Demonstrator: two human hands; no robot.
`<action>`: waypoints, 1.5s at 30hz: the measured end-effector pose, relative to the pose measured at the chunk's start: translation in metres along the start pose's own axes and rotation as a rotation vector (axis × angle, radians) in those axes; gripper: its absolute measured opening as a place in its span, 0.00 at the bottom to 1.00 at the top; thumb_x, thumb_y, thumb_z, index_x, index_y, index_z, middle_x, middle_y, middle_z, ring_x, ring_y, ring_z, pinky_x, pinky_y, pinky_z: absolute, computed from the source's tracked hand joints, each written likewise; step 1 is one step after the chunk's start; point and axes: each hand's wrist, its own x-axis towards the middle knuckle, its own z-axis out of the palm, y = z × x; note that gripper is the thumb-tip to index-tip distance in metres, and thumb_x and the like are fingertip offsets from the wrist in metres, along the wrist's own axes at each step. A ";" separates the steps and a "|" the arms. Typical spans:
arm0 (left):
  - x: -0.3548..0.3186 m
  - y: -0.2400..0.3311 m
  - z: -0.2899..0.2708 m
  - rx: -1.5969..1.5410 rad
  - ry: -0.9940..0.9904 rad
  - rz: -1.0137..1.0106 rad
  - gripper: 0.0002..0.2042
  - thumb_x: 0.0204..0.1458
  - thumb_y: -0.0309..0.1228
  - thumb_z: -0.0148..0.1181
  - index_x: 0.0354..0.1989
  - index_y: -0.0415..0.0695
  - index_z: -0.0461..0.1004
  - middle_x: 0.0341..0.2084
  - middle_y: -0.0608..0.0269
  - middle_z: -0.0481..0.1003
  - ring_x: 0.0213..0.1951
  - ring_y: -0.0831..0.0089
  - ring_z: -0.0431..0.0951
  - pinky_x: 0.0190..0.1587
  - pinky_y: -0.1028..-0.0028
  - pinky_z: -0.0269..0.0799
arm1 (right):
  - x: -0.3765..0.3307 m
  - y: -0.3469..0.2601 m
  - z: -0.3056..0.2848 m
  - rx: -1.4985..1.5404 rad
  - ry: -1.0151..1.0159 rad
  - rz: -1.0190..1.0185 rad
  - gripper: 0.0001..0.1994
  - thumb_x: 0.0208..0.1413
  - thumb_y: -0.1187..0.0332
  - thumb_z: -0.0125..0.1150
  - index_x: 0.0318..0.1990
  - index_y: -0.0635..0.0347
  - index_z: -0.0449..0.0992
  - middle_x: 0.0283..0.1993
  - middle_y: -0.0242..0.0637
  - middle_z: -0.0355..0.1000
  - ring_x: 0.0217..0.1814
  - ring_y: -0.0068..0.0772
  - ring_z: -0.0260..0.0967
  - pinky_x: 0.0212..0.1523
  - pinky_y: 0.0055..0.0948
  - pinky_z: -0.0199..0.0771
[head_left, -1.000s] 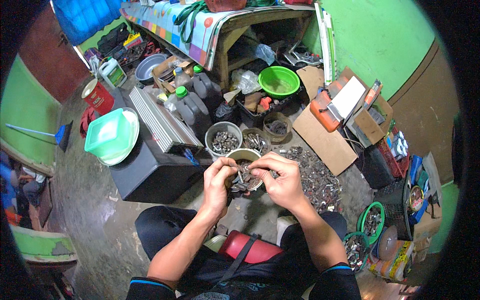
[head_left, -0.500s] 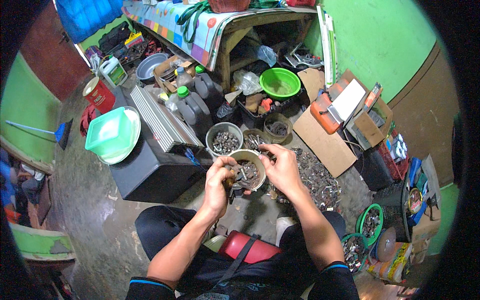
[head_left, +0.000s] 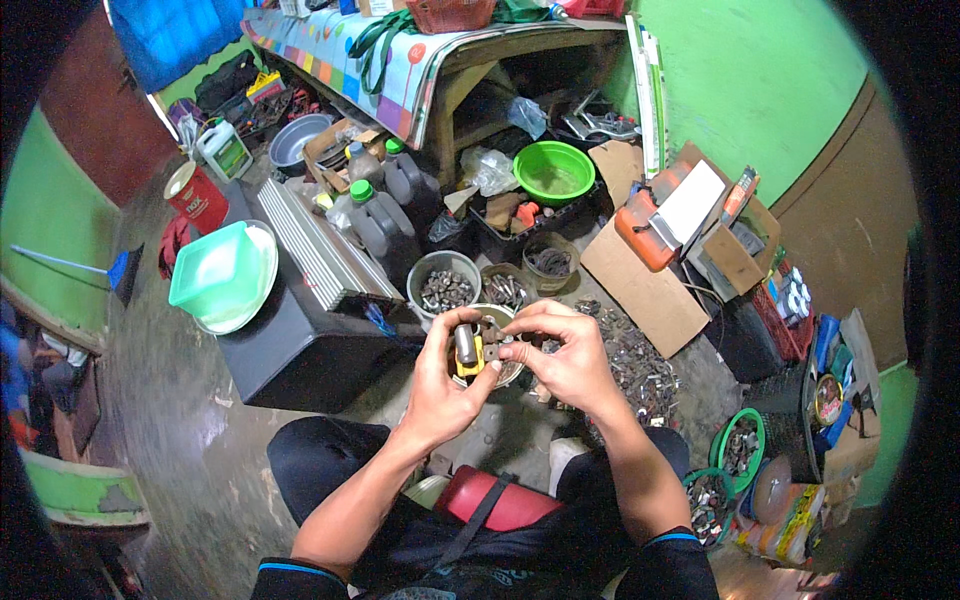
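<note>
Over a round pail (head_left: pixel 518 373) of small metal parts, both hands work close together. My left hand (head_left: pixel 440 395) is closed around a metal tool with a rounded dark cylinder and a yellow part (head_left: pixel 468 348); its exact kind is unclear. From the right, my right hand (head_left: pixel 565 362) pinches a small metal piece (head_left: pixel 500 348) at the tool's side. The fingers partly hide that piece, and the hands cover much of the pail. Just beyond stand a whitish bucket (head_left: pixel 447 290) of bolts or nuts and a smaller container (head_left: pixel 507 288) of metal pieces.
Loose metal hardware (head_left: pixel 635 360) lies heaped on the floor to the right, beside a cardboard sheet (head_left: pixel 640 290). A black box (head_left: pixel 300 350) stands left, near dark jugs (head_left: pixel 385 225). Beyond are a green basin (head_left: pixel 553 172) and a cloth-covered table (head_left: pixel 330 55).
My left hand has turned, bringing the yellow part of the tool into sight. My right hand has come down and left against it. The view has shifted slightly.
</note>
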 end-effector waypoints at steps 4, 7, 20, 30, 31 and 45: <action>0.001 0.001 0.003 -0.028 0.033 -0.040 0.24 0.45 0.21 0.65 0.52 0.37 0.66 0.42 0.60 0.73 0.46 0.74 0.73 0.52 0.72 0.69 | -0.003 0.000 0.008 0.060 0.147 -0.001 0.08 0.45 0.76 0.68 0.34 0.67 0.81 0.35 0.42 0.78 0.38 0.32 0.76 0.41 0.27 0.73; 0.001 -0.004 0.004 -0.159 0.092 -0.159 0.24 0.45 0.21 0.66 0.53 0.35 0.66 0.44 0.58 0.72 0.46 0.75 0.74 0.50 0.75 0.70 | -0.003 -0.001 0.011 0.107 0.196 0.055 0.07 0.48 0.77 0.67 0.36 0.68 0.81 0.34 0.41 0.79 0.37 0.28 0.75 0.41 0.25 0.73; 0.003 0.005 0.002 -0.061 0.169 -0.114 0.24 0.41 0.20 0.67 0.50 0.35 0.69 0.41 0.60 0.75 0.43 0.75 0.75 0.49 0.74 0.72 | 0.005 0.024 0.025 0.537 0.335 0.428 0.08 0.60 0.72 0.58 0.40 0.68 0.79 0.38 0.38 0.78 0.35 0.24 0.73 0.35 0.23 0.73; 0.003 -0.003 -0.008 -0.142 0.208 -0.148 0.24 0.39 0.17 0.65 0.49 0.34 0.70 0.40 0.60 0.76 0.42 0.75 0.76 0.49 0.74 0.72 | 0.003 0.041 0.030 0.754 0.256 0.506 0.10 0.64 0.71 0.52 0.45 0.69 0.74 0.36 0.40 0.75 0.33 0.31 0.75 0.34 0.30 0.81; 0.006 -0.006 -0.009 -0.153 0.214 -0.155 0.24 0.39 0.17 0.65 0.50 0.34 0.70 0.41 0.59 0.75 0.42 0.74 0.76 0.49 0.74 0.72 | 0.006 0.038 0.029 0.803 0.255 0.507 0.10 0.63 0.71 0.53 0.46 0.69 0.73 0.36 0.42 0.75 0.35 0.33 0.76 0.35 0.31 0.81; 0.024 -0.006 -0.047 -0.707 0.500 -0.383 0.26 0.49 0.20 0.52 0.59 0.30 0.60 0.43 0.51 0.72 0.42 0.63 0.77 0.50 0.60 0.75 | 0.011 0.059 0.020 0.217 0.196 0.391 0.11 0.55 0.70 0.63 0.42 0.70 0.78 0.30 0.37 0.76 0.31 0.24 0.75 0.32 0.23 0.76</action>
